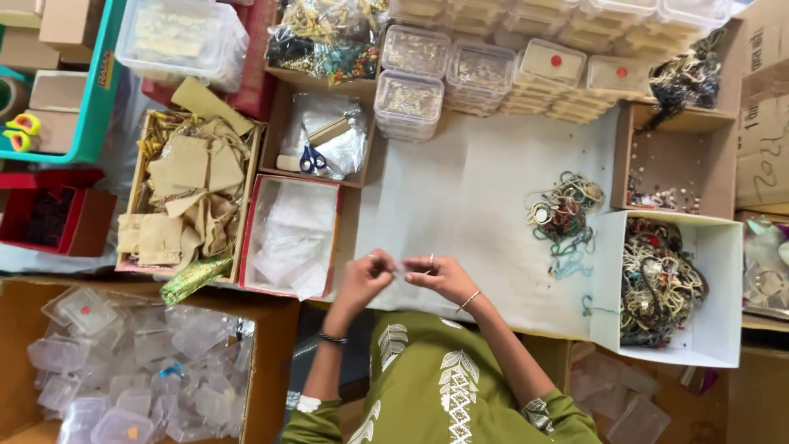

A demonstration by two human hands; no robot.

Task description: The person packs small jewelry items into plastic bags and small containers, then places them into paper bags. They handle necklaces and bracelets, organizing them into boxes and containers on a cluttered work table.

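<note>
My left hand (362,278), with a dark band on the wrist, and my right hand (440,275), with a ring and a thin bangle, meet over the near edge of a white cloth (468,197). Both pinch a small, pale, see-through item (400,270) between the fingertips; it is too small to tell what it is. Just left of my left hand is a red-edged box of clear plastic pouches (289,234). A tangle of bead necklaces (563,214) lies on the cloth to the right, apart from my hands.
A white box of tangled jewellery (662,284) stands at right. Stacked clear plastic cases (460,70) line the far side. A box of beige cloth pouches (189,197), blue-handled scissors (312,158) and a carton of empty clear cases (140,370) sit at left.
</note>
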